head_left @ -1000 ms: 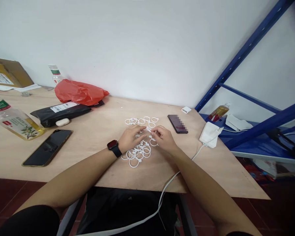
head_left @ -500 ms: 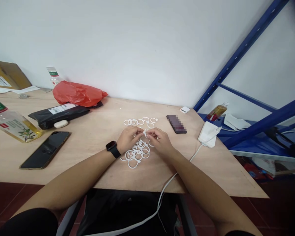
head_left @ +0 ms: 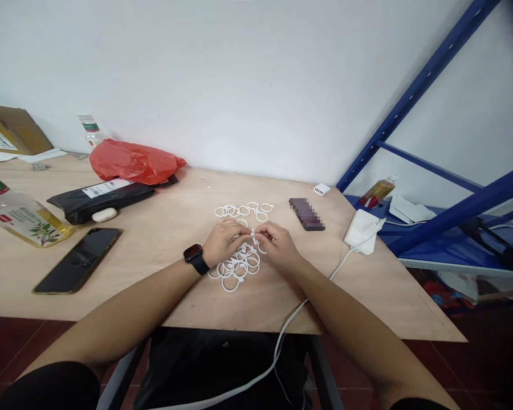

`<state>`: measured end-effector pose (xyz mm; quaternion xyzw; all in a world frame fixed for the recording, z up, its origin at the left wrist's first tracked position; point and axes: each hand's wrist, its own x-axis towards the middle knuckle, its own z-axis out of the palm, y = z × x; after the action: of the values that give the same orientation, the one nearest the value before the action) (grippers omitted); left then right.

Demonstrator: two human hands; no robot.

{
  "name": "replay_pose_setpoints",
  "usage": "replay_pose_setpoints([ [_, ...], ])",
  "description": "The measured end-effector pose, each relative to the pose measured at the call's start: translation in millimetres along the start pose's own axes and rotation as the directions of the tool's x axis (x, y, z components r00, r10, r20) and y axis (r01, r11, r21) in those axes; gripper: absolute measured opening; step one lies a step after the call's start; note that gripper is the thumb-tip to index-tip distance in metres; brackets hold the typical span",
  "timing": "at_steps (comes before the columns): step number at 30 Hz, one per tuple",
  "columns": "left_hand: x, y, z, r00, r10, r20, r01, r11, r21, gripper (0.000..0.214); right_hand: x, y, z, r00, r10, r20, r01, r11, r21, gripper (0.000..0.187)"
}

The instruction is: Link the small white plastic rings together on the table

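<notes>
My left hand [head_left: 226, 241], with a black watch [head_left: 193, 253] at its wrist, pinches one side of a small white ring [head_left: 253, 234]. My right hand [head_left: 279, 244] pinches the same ring from the other side, so the fingertips nearly meet. The fingers hide most of this piece. Just below the hands lies a loose pile of white rings [head_left: 231, 283], each with a small clasp-like nub. Beyond the fingers, several more white rings [head_left: 261, 217] lie in a cluster on the wooden table [head_left: 162, 285].
On the left are a phone [head_left: 77, 261], a white earbud case [head_left: 104, 214], a black parcel [head_left: 106, 199], a red plastic bag [head_left: 137, 162] and a tilted bottle [head_left: 29, 219]. To the right lie another phone [head_left: 306, 214], a white power strip [head_left: 362, 232] with its cable [head_left: 297, 313], and a blue rack [head_left: 414, 97].
The held ring has turned between my fingertips, and a white end now points down below them. Both hands stay in nearly the same place.
</notes>
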<state>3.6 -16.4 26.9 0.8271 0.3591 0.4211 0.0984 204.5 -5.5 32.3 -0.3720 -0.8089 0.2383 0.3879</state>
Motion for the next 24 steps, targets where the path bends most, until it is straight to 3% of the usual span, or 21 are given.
replay_pose_setpoints([
  [4,1,2,-2.1,0.999,0.023,0.025,-0.023,1.0,-0.001,0.022,1,-1,-1,0.998,-0.045,0.044,0.045,0.999,-0.003,0.015],
  [9,1,0,0.4,0.999,-0.04,0.016,0.04,0.999,-0.007,0.019,2,7,-1,0.999,-0.018,-0.028,0.018,1.0,-0.005,0.016],
  [13,1,-4,4.1,0.996,-0.077,0.037,0.076,0.997,0.029,0.015,5,23,-2,0.998,-0.017,-0.065,0.008,0.991,-0.135,0.021],
  [17,0,-5,4.4,0.994,-0.1,0.032,0.099,0.995,0.028,0.016,8,35,3,0.991,-0.056,0.121,0.092,0.944,-0.316,0.029],
  [21,1,-1,1.6,0.99,-0.123,-0.075,0.125,0.992,0.019,0.018,9,36,9,0.939,-0.07,0.336,0.209,0.894,-0.395,0.05],
  [24,1,1,0.3,0.982,-0.135,-0.133,0.138,0.99,0.017,0.017,9,32,10,0.904,-0.035,0.426,0.232,0.877,-0.421,0.057],
])
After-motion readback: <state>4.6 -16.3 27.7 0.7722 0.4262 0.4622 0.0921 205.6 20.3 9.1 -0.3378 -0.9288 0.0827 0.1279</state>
